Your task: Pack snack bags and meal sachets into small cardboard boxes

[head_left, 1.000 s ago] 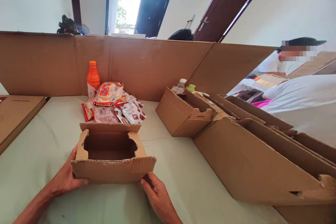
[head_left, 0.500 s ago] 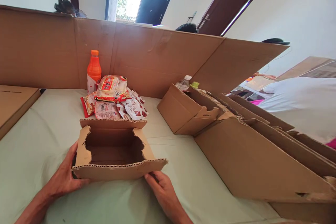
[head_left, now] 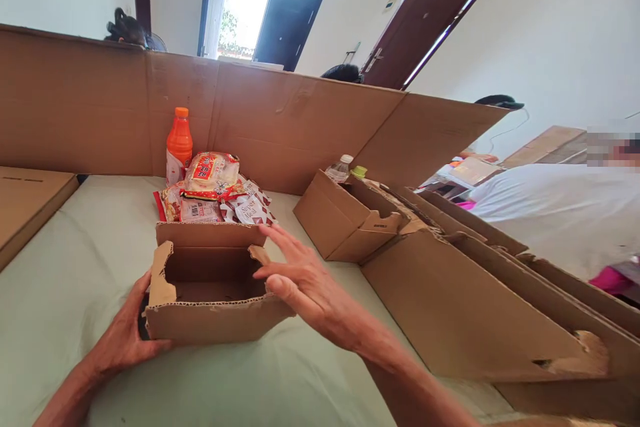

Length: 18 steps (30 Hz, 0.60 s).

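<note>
An open, empty cardboard box stands on the pale green cloth, its flaps torn along the edges. At its left end my left hand grips the side, thumb along the front. My right hand is over the box's right end with fingers spread and nothing held in them. Behind the box lies a pile of snack packs, with a red and clear pack on top and white sachets at the right. An orange bottle stands upright behind the pile.
Right of centre, a cardboard box holds a clear bottle and a green-capped item. Longer cardboard bins extend to the right. A cardboard wall spans the back. A flat box lies left. A person in white is at right.
My right hand has left the box's lower front right corner and risen over its right end, fingers now spread. The left hand keeps its grip. The view has tilted slightly.
</note>
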### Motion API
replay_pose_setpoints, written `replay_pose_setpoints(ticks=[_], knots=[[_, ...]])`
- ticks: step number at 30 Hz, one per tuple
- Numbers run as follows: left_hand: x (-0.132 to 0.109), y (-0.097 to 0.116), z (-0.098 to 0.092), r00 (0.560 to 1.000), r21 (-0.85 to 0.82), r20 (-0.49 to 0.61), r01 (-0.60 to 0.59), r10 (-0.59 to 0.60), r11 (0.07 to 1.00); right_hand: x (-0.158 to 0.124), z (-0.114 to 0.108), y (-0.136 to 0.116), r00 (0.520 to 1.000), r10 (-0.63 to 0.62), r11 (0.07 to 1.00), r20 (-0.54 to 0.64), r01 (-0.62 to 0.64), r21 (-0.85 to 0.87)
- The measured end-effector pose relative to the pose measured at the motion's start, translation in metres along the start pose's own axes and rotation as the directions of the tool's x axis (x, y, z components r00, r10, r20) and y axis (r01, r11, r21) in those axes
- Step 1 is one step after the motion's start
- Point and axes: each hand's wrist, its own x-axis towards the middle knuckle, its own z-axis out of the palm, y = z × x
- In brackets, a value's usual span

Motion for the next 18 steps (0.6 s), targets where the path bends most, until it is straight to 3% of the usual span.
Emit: replay_pose_setpoints(ticks=[4, 8, 12, 18], knots=[[0.0, 0.005, -0.001, 1.0, 0.002, 0.007, -0.012, 0.012, 1.0, -0.017, -0.017, 0.019, 0.989, 0.097, 0.989, -0.113, -0.108, -0.099], [0.0, -0.002, -0.002, 1.0, 0.01, -0.011, 0.002, -0.001, 1.0, -0.036, -0.022, 0.031, 0.966, 0.235, 0.972, -0.112, -0.235, 0.012], [0.001, -0.009, -0.003, 1.0, 0.095, -0.002, 0.015, -0.015, 0.995, -0.038, -0.001, 0.036, 0.945, 0.312, 0.927, -0.098, -0.28, 0.25], [0.0, -0.006, -0.002, 0.999, 0.077, 0.023, 0.023, -0.025, 0.997, -0.044, 0.041, 0.053, 0.855, 0.475, 0.729, -0.21, -0.248, 0.638]])
